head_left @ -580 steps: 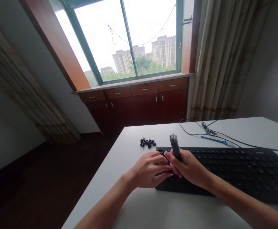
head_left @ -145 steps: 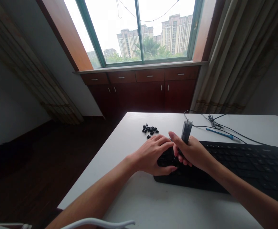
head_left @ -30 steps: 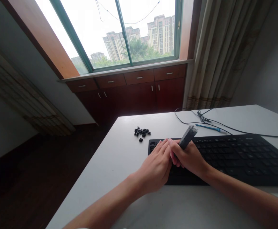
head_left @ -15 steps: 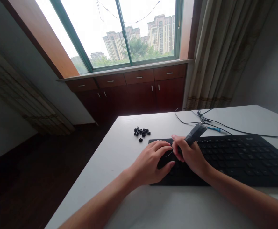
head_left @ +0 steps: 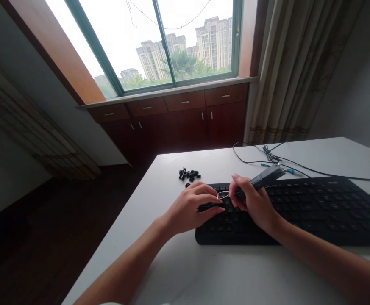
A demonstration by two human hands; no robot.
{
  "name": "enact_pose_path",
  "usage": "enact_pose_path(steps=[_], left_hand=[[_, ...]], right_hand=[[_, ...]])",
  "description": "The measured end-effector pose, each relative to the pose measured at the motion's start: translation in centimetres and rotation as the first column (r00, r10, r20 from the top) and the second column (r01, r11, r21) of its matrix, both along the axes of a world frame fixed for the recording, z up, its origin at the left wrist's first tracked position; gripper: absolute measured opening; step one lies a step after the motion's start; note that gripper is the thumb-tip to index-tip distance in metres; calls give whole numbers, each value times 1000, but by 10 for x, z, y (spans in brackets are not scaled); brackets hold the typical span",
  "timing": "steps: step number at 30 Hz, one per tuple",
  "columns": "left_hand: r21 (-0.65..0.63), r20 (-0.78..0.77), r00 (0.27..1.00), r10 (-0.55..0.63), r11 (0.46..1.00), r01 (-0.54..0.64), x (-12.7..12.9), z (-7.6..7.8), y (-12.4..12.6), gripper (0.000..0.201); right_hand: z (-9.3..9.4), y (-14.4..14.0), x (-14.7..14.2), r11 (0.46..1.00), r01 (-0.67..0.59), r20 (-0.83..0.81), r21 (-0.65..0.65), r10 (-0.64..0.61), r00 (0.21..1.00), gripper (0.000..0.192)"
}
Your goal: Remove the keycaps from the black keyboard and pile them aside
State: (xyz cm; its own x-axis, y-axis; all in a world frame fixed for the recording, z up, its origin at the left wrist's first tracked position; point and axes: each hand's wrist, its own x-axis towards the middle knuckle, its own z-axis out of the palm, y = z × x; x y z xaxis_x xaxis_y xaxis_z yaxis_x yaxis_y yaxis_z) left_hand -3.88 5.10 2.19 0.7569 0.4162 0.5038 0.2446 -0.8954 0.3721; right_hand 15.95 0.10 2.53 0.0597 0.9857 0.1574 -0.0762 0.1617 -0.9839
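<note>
Since half a second ago, the grey-handled tool (head_left: 261, 177) has tipped lower toward the right, and its bent wire end (head_left: 223, 194) now shows in the space between the hands; the left hand (head_left: 193, 206) has drawn back leftward, baring more keys at the left end of the black keyboard (head_left: 315, 207); we judge this brings the wire end within the left fingers' reach; whether it carries a keycap, we cannot tell.

Right hand (head_left: 251, 195): fingers closed round the handle, thumb on top, forearm in from the lower right; left hand: palm down over the keyboard's left edge, thumb a little apart from the index finger, fingertips at the wire; anything pinched there we cannot make out.

Keyboard lies set in from the left edge of the white table (head_left: 134, 250); loose black pieces (head_left: 189, 174) sit near the table's far left corner; blue tool (head_left: 289, 170) and cable (head_left: 324, 173) lie beyond the keyboard's far edge.
</note>
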Motion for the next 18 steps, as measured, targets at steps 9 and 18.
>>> enact_pose_path(steps=[9, 18], left_hand=[[158, 10, 864, 504, 852, -499, -36, -5, 39, 14], [219, -100, 751, 653, 750, -624, -48, -19, 52, 18]], right_hand=[[-1, 0, 0, 1000, 4, 55, 20, -5, 998, 38], [3, 0, 1, 999, -6, 88, -46, 10, 996, 29]])
